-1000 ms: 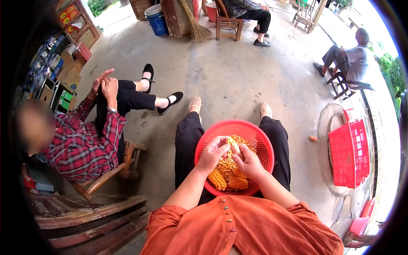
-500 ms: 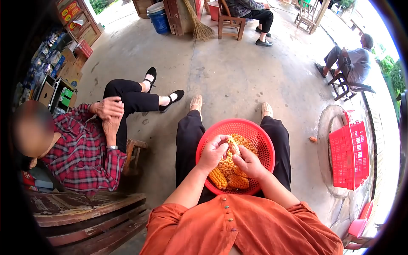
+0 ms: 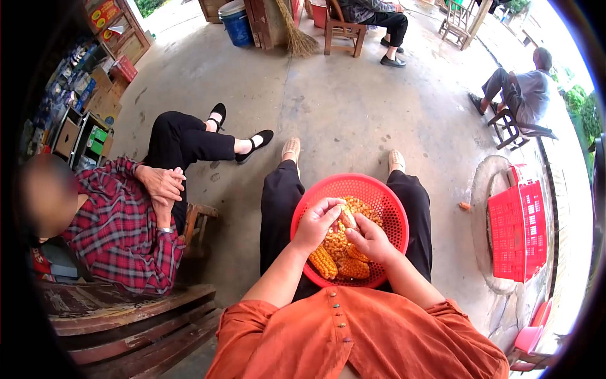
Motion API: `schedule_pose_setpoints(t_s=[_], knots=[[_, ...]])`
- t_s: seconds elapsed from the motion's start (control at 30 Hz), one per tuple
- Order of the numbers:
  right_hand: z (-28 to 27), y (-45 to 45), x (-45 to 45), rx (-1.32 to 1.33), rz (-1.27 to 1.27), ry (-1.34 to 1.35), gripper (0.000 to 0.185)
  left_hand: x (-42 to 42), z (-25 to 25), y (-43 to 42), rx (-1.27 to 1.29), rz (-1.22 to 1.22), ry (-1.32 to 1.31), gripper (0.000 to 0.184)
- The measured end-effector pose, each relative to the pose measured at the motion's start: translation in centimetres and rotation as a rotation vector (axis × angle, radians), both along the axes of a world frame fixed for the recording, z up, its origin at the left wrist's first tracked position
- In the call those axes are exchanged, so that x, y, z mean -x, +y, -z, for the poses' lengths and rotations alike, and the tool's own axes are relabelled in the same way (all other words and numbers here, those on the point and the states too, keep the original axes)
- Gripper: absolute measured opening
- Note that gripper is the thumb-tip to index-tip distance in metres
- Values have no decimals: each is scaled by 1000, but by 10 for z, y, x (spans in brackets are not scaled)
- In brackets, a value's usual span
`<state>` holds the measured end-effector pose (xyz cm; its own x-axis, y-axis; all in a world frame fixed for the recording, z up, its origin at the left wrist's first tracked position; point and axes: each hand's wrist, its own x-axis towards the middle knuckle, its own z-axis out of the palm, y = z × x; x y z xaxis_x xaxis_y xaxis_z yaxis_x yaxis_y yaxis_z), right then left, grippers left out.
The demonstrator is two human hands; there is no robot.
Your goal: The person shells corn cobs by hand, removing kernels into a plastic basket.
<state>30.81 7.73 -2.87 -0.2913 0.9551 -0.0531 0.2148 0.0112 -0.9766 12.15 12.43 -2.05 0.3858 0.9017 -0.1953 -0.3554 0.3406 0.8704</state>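
A red perforated basket [image 3: 394, 218] rests on my lap between my knees. Loose yellow kernels [image 3: 336, 243] lie in it, with corn cobs [image 3: 323, 263] at its near side. Above the kernels, a partly stripped corn cob [image 3: 347, 218] is held between both hands. My left hand [image 3: 315, 224] closes its fingers round the far left end of the cob. My right hand [image 3: 370, 239] grips the lower right part, its thumb lying along the cob. The fingers hide parts of the cob.
A person in a plaid shirt [image 3: 120, 221] sits close on the left, behind a wooden bench [image 3: 126, 322]. Red crates [image 3: 517, 230] stand on the right. Two other people sit farther off, on a wooden chair [image 3: 344, 31] and a dark chair [image 3: 514, 129]. A broom [image 3: 297, 38] leans near a blue bucket [image 3: 237, 25].
Both hands stay on the cob above the basket, with small finger shifts. The person on the left has leaned back, their clasped hands now lower over the lap.
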Motion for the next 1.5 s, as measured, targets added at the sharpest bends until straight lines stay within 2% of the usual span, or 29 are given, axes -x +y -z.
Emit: schedule_pose_setpoints(t_s=[0.03,0.1,0.23,0.33,0.4,0.47,0.5,0.57,0.6,0.67,0.7,0.8,0.87,0.93,1.0,1.17,1.23,1.37,1.4,1.47,1.5], knots=[[0,0,0,0,0,0,35,0,1,-1,-1,-16,2,20],[-2,2,1,84,-36,171,34,0,2,-1,-22,-14,15,21],[-11,4,-2,156,-86,172,34,0,5,0,-71,-7,50,22],[-14,3,-1,225,-99,307,33,3,2,0,-49,24,66,24],[-11,1,-7,434,-72,337,43,-3,16,0,-100,3,100,25],[-22,0,-9,386,-66,190,42,-3,12,-1,-221,-19,212,29],[-21,0,-12,385,-60,153,40,-2,9,-2,-202,11,179,29],[-19,3,-10,359,-44,150,35,-13,30,1,-425,-145,172,26],[-7,4,-17,295,-40,90,32,-4,2,-2,-221,-8,209,24],[-20,1,-11,153,25,99,30,-14,22,-1,-338,-79,174,23],[-5,3,-14,60,61,100,27,-15,24,-1,-335,-108,152,23],[-26,2,-13,-8,89,-245,20,-10,6,-3,-261,-75,158,21],[-21,0,-11,-133,85,-315,19,-17,18,-2,-268,-116,99,22],[-22,-2,-10,-138,73,-415,20,-12,12,-2,-242,-107,99,25],[-17,-2,-11,-201,59,-464,22,-12,17,-2,-328,-88,160,34],[-20,-4,-6,-353,52,-605,29,-13,16,-3,-337,-91,207,35],[-18,-5,-5,-544,76,-596,38,-11,6,-5,-355,-92,248,34],[-3,-4,-10,-505,50,-550,44,-9,4,-6,-361,-39,260,32],[22,1,-17,-486,39,-384,44,-8,0,-8,-340,-10,233,31],[24,1,-19,-464,31,-219,43,-9,1,-9,-318,22,205,30],[2,-6,-14,-60,52,-8,42,-10,6,-8,-424,0,271,29]])
